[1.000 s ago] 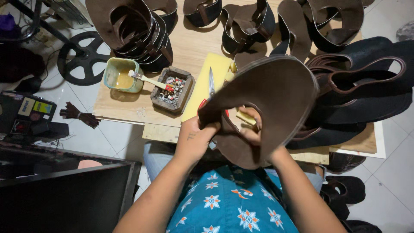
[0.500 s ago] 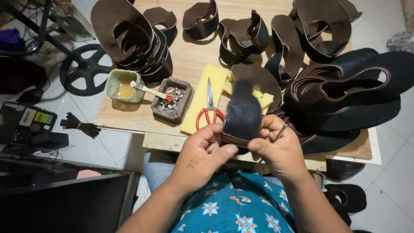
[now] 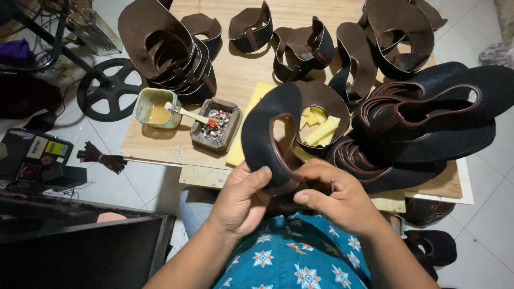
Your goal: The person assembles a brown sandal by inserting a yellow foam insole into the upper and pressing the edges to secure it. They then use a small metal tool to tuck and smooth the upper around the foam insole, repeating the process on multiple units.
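While both hands pinch it above the plywood table (image 3: 235, 80) edge, I note the curved dark leather visor piece (image 3: 262, 134); left hand (image 3: 241, 200) and right hand (image 3: 342, 203) clasp its base; glue cup (image 3: 152, 109) well apart

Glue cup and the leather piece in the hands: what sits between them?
Head view: a small square tray of small bits sits between the glue cup and the leather piece; the cup's brush reaches toward it.

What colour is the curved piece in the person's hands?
The curved leather piece is black outside with a brown edge, seen in the head view.
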Tool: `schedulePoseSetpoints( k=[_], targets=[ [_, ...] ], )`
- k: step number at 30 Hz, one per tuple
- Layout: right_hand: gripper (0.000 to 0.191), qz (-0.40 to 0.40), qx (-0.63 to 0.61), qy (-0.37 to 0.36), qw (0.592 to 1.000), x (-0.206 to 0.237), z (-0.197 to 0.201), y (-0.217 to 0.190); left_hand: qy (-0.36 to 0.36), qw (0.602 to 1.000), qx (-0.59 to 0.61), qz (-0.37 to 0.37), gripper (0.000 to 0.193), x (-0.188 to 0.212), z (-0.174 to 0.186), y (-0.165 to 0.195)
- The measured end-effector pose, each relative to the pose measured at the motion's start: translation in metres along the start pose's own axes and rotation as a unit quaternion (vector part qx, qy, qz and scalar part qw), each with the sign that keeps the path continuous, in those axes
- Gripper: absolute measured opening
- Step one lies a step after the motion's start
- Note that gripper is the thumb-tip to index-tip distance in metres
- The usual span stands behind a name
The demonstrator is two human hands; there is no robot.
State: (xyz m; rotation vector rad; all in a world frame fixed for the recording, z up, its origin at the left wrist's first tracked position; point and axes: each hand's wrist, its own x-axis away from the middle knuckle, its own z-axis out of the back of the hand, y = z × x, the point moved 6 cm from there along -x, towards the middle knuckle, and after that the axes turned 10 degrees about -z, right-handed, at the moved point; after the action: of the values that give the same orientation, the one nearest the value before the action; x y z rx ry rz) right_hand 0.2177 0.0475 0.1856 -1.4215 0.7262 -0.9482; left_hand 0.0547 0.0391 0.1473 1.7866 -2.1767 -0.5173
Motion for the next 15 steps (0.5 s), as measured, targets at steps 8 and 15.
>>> schedulePoseSetpoints(
  k=[8, 15],
  targets=[
    [0.021, 0.108, 0.134, -0.134, 0.976, 0.020, -0.020, -0.036, -0.052, 0.983, 0.101, 0.142, 0.042, 0.033, 0.006, -0.039],
    [0.019, 0.113, 0.148, -0.184, 0.965, 0.033, -0.037, -0.041, -0.115, 0.969, 0.067, 0.208, 0.057, 0.042, 0.009, -0.046]
  ],
)
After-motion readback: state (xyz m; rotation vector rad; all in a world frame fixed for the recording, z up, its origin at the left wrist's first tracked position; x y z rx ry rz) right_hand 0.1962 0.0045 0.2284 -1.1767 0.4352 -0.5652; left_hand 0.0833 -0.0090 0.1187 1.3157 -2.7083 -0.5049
